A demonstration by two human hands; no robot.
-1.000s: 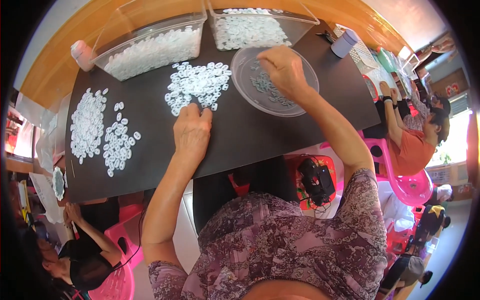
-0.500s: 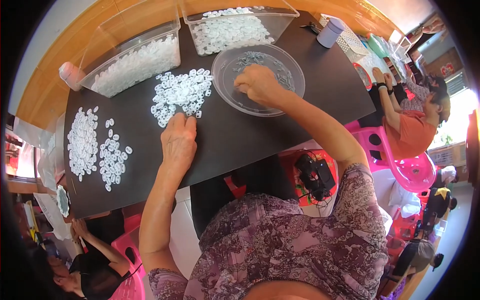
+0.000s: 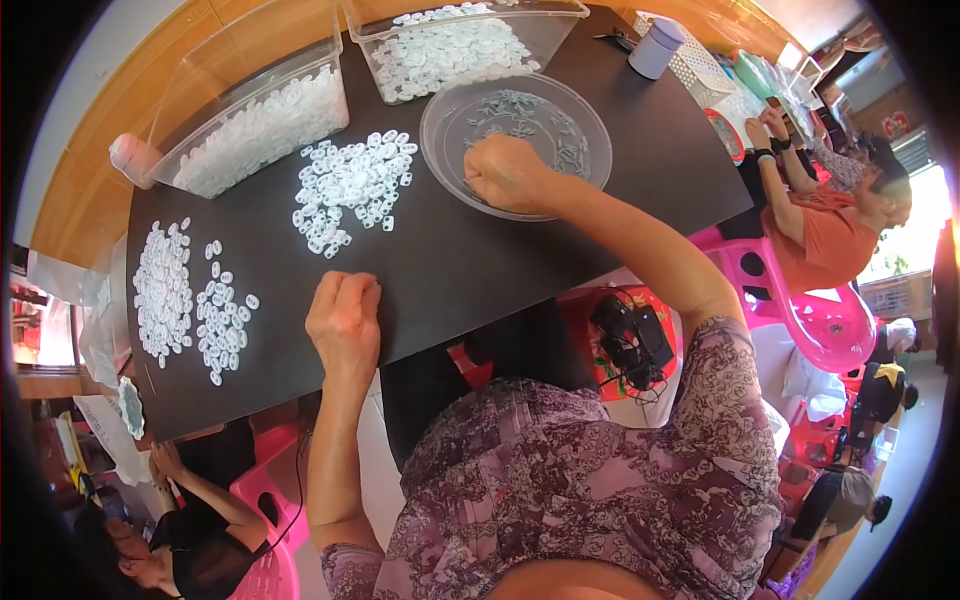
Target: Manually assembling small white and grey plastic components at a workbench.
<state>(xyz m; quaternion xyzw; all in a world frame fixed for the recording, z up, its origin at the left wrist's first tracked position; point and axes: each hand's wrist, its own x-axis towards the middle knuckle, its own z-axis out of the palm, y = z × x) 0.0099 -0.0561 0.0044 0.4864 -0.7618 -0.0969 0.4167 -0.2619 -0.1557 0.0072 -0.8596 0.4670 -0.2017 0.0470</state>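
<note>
My left hand [image 3: 345,312] is closed above the dark table near its front edge, just nearer than a loose pile of white plastic pieces with holes [image 3: 355,185]. Its fingertips are curled out of sight, so anything in them is hidden. My right hand [image 3: 508,174] is over the near part of a shallow round clear tub [image 3: 436,172], fingers bent together. What they pinch, if anything, does not show. Small thin grey pieces [image 3: 513,103] lie scattered over the tub's bottom. To the left, oval white pieces with dark marks form a large heap [image 3: 162,290] and a smaller one [image 3: 223,325].
Two clear bins, left [image 3: 262,132] and middle [image 3: 455,55], hold many white pieces along the back. A lidded bottle [image 3: 655,50] and a perforated white basket [image 3: 700,68] stand back right. Other people sit at both sides; a pink chair [image 3: 828,325] is at right.
My left hand has drawn back from the edge of the white pile toward the table's front edge. My right hand stays in the tub, its fingers curled more tightly. The view has shifted slightly.
</note>
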